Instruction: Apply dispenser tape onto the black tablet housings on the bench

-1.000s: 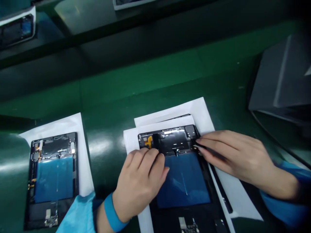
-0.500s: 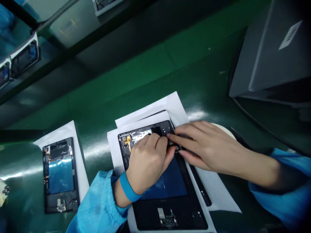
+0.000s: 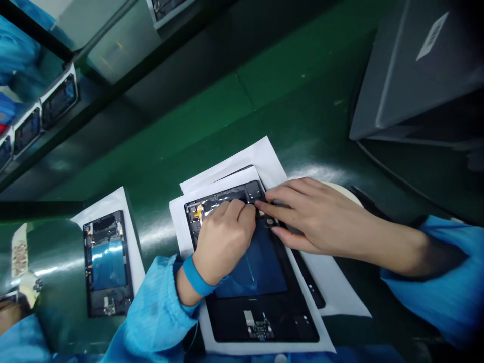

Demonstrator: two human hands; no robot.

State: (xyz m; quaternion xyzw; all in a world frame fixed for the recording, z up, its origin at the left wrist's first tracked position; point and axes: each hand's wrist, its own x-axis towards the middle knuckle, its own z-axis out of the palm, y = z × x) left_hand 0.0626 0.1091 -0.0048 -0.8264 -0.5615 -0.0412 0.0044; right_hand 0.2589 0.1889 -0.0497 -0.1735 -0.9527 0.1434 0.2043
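The tablet (image 3: 223, 317) lay on paper (image 3: 177, 222) at six o'clock. The left hand (image 3: 226, 239) lay curled over its upper part, the right hand (image 3: 319, 218) bent at its one-o'clock edge; any grip could not be told. Light fingertips seemed best there.

Tablet (image 3: 257, 282) is lying on paper sheets (image 3: 272, 164) near the worktop's (image 3: 212, 131) near edge; left hand (image 3: 227, 232) and right hand (image 3: 313, 217) are resting over its far half. Second tablet (image 3: 108, 262) is lying leftward on paper (image 3: 132, 227). Case (image 3: 416, 75) is standing right, toward the far edge. Further tablets (image 3: 58, 103) are lying behind.
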